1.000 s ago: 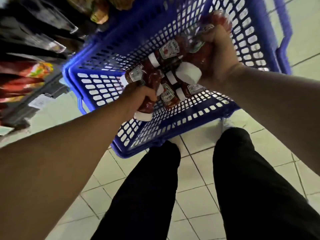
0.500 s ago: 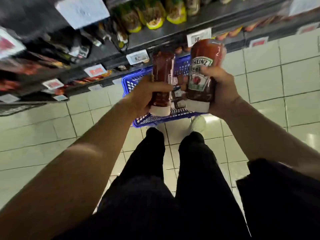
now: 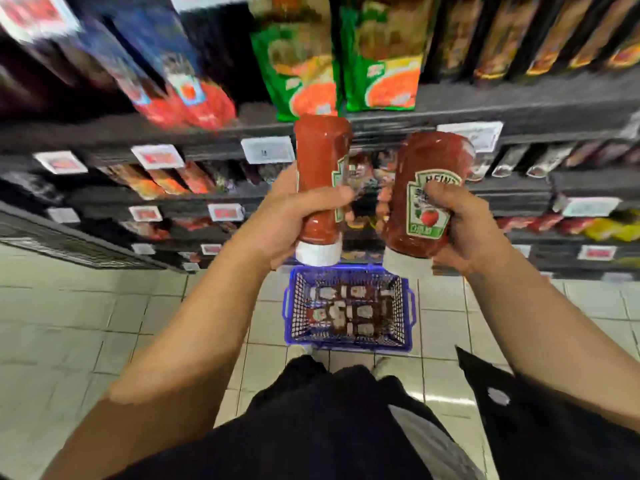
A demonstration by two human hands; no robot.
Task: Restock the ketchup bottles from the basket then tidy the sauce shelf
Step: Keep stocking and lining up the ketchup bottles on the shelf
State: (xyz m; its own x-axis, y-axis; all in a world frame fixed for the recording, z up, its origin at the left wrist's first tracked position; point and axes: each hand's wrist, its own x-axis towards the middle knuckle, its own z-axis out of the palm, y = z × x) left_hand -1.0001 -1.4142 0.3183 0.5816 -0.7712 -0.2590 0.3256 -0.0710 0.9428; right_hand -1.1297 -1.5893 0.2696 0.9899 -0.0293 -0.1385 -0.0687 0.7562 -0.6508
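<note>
My left hand (image 3: 282,225) grips a red ketchup bottle (image 3: 320,157) around its lower half, white cap pointing down. My right hand (image 3: 460,225) grips a second ketchup bottle (image 3: 427,161), its green Heinz label facing me and its cap end hidden by my palm. Both bottles are held upright at chest height in front of the dark sauce shelf (image 3: 381,119). Below them on the floor stands the blue basket (image 3: 408,306), with several more ketchup bottles (image 3: 346,313) lying flat inside.
Dark shelves run across the view with white price tags (image 3: 266,149) on their edges. Green and orange packets (image 3: 304,74) and red-blue pouches (image 3: 180,88) fill the upper shelf; small sachets sit on the lower ones. Pale floor tiles (image 3: 69,323) surround the basket. My dark trousers fill the bottom.
Both hands lifted a bottle each out of the basket and rose to shelf height. The view tilted up from the basket to the shelves, and the basket now sits far below.
</note>
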